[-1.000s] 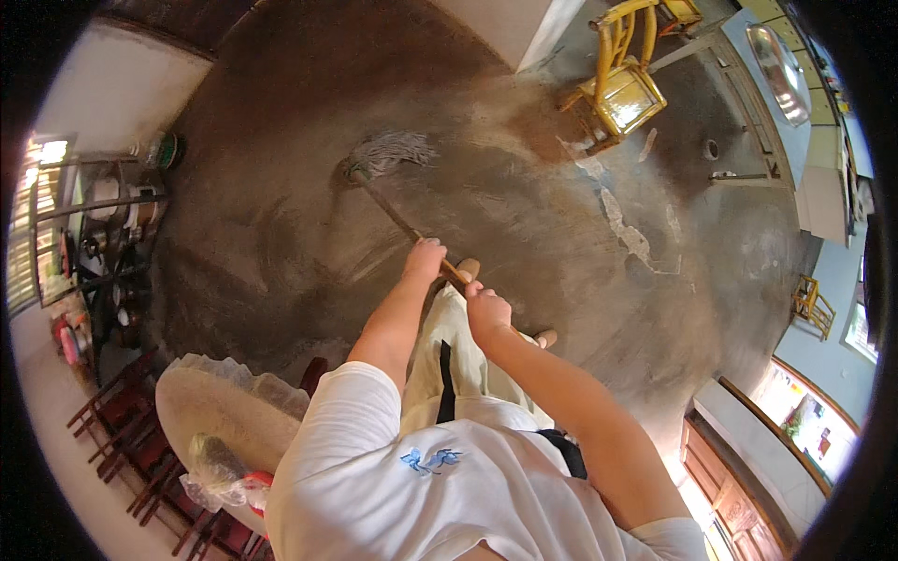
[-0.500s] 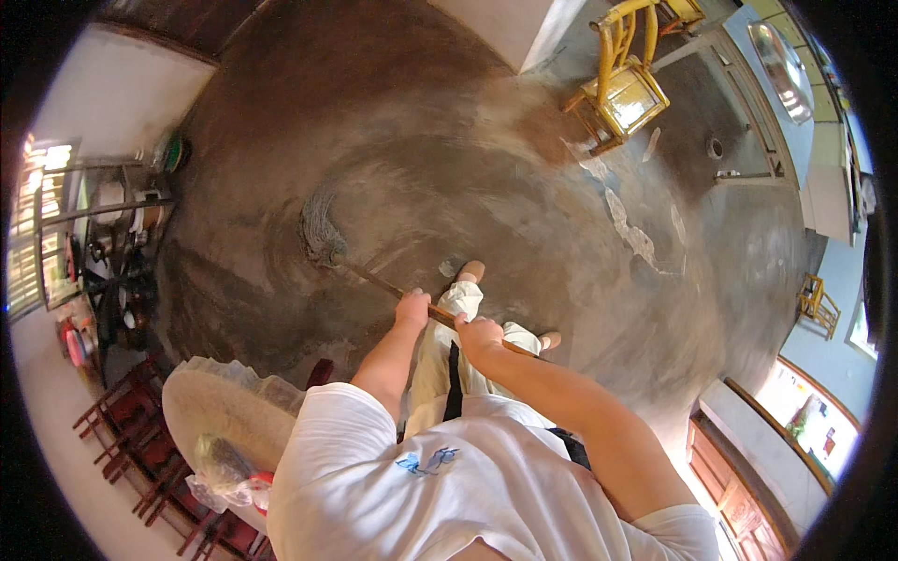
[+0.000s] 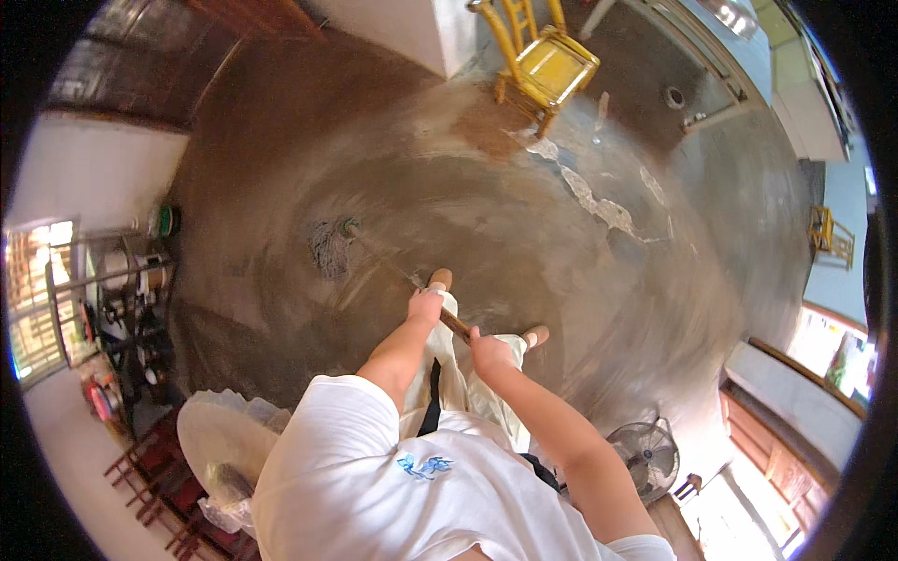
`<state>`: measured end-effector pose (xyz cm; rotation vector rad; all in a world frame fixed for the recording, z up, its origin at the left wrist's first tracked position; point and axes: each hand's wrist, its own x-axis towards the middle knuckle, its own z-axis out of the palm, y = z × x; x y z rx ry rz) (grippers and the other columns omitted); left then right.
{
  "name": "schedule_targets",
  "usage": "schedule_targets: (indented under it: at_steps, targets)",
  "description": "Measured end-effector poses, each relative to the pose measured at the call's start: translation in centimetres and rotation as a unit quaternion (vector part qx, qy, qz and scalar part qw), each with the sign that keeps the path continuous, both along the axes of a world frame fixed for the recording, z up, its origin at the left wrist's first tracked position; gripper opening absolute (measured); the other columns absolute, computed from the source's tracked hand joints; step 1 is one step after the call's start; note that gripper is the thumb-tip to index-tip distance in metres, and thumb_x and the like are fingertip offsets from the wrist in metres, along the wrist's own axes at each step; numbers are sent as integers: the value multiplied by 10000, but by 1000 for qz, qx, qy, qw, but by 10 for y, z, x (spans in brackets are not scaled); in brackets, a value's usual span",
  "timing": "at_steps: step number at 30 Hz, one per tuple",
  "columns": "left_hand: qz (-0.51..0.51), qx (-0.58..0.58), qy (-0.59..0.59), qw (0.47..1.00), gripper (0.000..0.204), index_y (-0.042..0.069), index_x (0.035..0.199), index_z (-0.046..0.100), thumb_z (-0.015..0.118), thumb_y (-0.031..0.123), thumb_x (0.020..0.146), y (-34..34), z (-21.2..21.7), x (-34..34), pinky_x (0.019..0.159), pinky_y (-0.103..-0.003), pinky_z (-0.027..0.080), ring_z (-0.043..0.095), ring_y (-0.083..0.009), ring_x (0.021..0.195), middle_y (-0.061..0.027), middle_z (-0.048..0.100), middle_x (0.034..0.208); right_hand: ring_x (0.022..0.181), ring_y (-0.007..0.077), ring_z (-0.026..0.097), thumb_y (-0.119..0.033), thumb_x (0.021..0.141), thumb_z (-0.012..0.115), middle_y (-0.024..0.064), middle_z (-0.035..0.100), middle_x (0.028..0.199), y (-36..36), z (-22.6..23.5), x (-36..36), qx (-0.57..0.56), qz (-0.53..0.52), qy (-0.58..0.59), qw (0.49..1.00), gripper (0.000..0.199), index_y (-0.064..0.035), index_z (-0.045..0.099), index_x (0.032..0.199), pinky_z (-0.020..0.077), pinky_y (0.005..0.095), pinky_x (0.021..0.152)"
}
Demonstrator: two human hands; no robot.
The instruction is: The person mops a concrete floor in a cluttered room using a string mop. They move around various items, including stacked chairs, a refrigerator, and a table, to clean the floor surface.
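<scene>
A mop with grey strands [image 3: 329, 249] rests on the damp, streaked concrete floor [image 3: 468, 201], ahead and a little to the left of my feet. Its wooden handle [image 3: 455, 323] slants back toward my body. My left hand [image 3: 427, 305] is wrapped around the handle lower down, nearer the strands. Close to the handle's upper end, my right hand [image 3: 489, 353] grips it with curled fingers. The stretch of handle between the left hand and the mop head looks faint and blurred. My brown shoes [image 3: 441, 279] stand apart, just beyond my hands.
A yellow chair [image 3: 552, 73] stands ahead beside a white wall corner [image 3: 440, 42]. To the left are a dark shelf rack [image 3: 122, 290] and a covered round table [image 3: 210, 425]. A floor fan [image 3: 644, 456] is near my right elbow. A small yellow chair [image 3: 831, 237] sits far right.
The mop head has swung around, its strands now pointing toward the lower left instead of up. Both hands have shifted slightly, still on the handle. The view has turned, bringing the fan into sight.
</scene>
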<state>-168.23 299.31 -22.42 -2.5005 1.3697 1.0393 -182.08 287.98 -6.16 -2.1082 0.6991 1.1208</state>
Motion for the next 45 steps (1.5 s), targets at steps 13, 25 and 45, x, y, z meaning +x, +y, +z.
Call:
schedule_targets:
  at_steps: [13,25,45]
  targets:
    - [-275,-17,12,961,210,115,914,672,510,148,784,-188,16,-227,967,-388,344,508,-209,1063,-48,593,1036,836,364,605,-67,759,520,210,618,874,-69,27,-229,-92,-259,68,959,465,-96,369,1198,475,454,717]
    - [-278,11,82,957,238,61,983,637,493,136,810,-182,49,-262,970,-421,324,534,-232,1025,-83,599,1038,867,350,599,-42,737,533,207,610,895,-66,70,-248,-90,-185,98,974,448,-55,385,1160,483,434,719]
    - [237,67,15,969,151,70,834,658,526,101,768,88,-15,28,738,-405,482,583,-311,926,-139,605,984,817,340,628,-65,797,498,166,635,867,48,2,82,27,177,-21,984,295,-41,413,1078,500,392,668]
